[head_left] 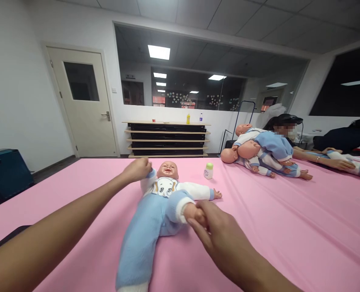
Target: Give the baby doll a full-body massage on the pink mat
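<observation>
A baby doll (158, 211) in blue trousers and a white top with an animal-face bib lies on its back, head away from me. My left hand (139, 168) is closed around the doll's raised hand, on the left side of its head. My right hand (219, 223) grips the doll's bare foot, lifting that leg with the knee bent. The doll's other leg lies stretched toward me, and its other arm rests out to the right. Beyond that arm stands a small white bottle with a green cap (208, 171).
The pink-covered table (277, 227) holds a pile of similar dolls (259, 152) at the back right. Past them, a person's hand (344, 164) touches another doll. A dark teal case (7, 178) stands at the left; a low shelf (167, 138) stands by the far wall.
</observation>
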